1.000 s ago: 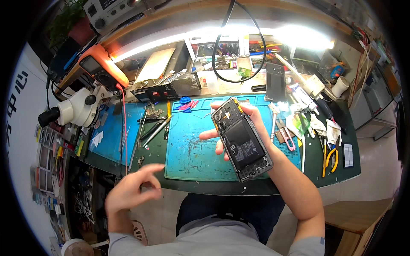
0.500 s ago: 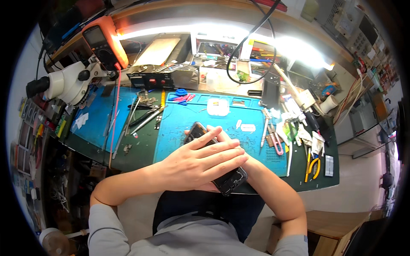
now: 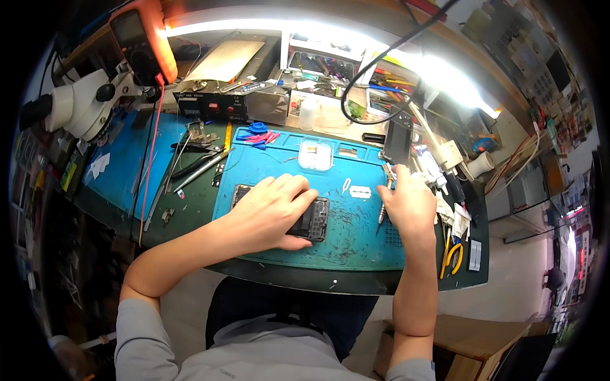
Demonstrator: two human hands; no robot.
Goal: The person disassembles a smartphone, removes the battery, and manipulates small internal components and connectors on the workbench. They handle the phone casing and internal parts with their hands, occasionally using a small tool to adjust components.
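An opened black smartphone [image 3: 312, 219] with its inner frame exposed lies across the blue work mat [image 3: 337, 254]. Over its middle is my left hand [image 3: 270, 206], fingers curled on the far side and thumb at the near edge, gripping it. My right hand [image 3: 410, 200] is farther right, thumb and forefinger closed around a slim screwdriver [image 3: 382, 214] whose tip points down toward me. Between the hands, a razor blade [image 3: 360, 192] and a small white loop-shaped piece [image 3: 346, 185] rest on the mat. My fingers hide much of the phone.
A clear plastic box [image 3: 316, 155] and blue and pink picks [image 3: 259, 136] sit at the mat's far side. Yellow-handled pliers [image 3: 454, 257] lie right; tweezers and a knife [image 3: 202, 170] left. A microscope [image 3: 76, 108] stands far left, and a black cable [image 3: 356, 76] hangs overhead.
The phone went from between both hands down onto the mat, turned more sideways. My right hand left it and moved right to the screwdriver. The view shifted slightly.
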